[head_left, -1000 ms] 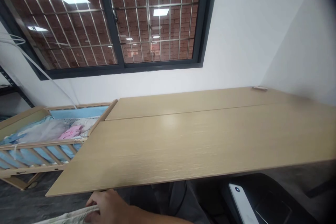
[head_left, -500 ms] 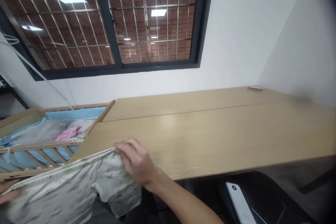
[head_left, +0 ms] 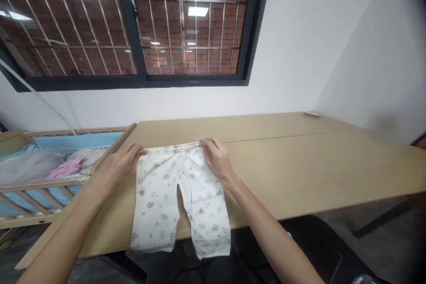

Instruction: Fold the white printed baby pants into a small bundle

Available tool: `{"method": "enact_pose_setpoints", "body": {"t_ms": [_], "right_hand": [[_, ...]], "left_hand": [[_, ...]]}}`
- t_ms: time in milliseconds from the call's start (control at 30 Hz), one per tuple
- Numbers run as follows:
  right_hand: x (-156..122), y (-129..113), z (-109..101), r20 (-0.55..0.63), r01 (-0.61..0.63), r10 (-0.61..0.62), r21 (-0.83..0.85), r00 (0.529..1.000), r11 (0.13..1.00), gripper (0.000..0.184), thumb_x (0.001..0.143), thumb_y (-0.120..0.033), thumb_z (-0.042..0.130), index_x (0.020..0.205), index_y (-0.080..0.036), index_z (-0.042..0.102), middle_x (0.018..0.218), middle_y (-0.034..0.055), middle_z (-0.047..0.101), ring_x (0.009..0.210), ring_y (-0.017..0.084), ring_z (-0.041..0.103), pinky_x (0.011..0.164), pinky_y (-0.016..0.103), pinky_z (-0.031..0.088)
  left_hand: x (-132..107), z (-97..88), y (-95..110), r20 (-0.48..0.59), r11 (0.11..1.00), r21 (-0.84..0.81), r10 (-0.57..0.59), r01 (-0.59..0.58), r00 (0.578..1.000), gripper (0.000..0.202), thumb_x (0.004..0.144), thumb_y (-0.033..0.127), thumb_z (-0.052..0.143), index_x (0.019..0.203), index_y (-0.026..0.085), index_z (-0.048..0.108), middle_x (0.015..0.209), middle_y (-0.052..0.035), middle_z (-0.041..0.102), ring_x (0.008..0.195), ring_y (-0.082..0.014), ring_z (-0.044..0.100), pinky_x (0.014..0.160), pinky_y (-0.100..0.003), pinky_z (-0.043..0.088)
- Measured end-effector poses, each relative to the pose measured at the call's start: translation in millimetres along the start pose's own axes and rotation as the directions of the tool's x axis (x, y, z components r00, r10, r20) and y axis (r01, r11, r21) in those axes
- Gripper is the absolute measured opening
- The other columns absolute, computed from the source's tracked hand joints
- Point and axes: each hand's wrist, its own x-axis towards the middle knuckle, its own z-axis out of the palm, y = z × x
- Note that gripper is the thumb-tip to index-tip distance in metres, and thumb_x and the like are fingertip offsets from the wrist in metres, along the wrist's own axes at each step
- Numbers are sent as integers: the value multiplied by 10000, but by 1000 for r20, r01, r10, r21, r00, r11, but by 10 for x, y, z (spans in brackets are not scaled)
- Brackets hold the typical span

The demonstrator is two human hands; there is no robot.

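A pair of white baby trousers with a small green print lies flat on the light wooden table, legs towards me and hanging a little past the near edge. My left hand is on the left end of the waistband, its fingertips on the cloth. My right hand holds the right end of the waistband between its fingers. Both forearms reach in from the bottom corners.
A wooden cot with blue padding and pink and white clothes stands to the left of the table. A small flat object lies at the far end of the table. A dark chair stands below the near edge.
The trousers have gone from hanging in the air to lying spread on the table. Both hands are now at the waistband, and the view has tilted slightly.
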Motion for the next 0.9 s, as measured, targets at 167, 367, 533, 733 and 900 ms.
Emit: {"method": "enact_pose_setpoints", "body": {"t_ms": [167,367,533,733,900], "right_hand": [[-141,630,223,212,-204,227,-124,951,971,213,998,-188,471,1079,-198,667,1062,91,684,1030,219,631,908,337,493],[-317,1125,528,486,-340,423,-253,765,906,193,954,-137,494,1011,-162,677,1045,99,704,978,208,648,838,292,488],[-497,1138,533,489,-218,346,-300,801,929,280,954,-160,509,1201,-140,640,1202,148,666,1115,238,624,956,331,467],[-730,1110,538,609,-21,141,-199,781,980,314,1010,-224,438,1228,-171,657,1357,136,635,1271,240,584,1101,394,417],[-647,1324,679,614,-14,154,-227,774,974,408,1010,-223,403,1342,-126,620,1458,151,558,1377,257,507,1175,426,364]], "left_hand": [[216,728,85,234,996,-4,-89,92,968,331,1042,353,321,1009,222,624,1059,-71,664,993,-231,637,873,-341,486],[220,1355,183,388,987,106,-152,120,909,325,1024,302,380,964,160,666,1013,-143,689,986,-283,653,852,-374,486],[33,1436,327,382,991,108,-114,78,917,390,1037,272,296,1172,108,624,1185,-201,661,1152,-303,609,980,-409,455],[-293,1545,348,469,998,48,-52,33,881,581,1034,452,270,1449,82,438,1519,-204,468,1421,-311,428,1138,-426,359],[-228,1785,171,518,993,93,-107,68,848,639,1027,467,242,1519,75,354,1620,-189,301,1512,-310,265,1198,-445,271]]}}
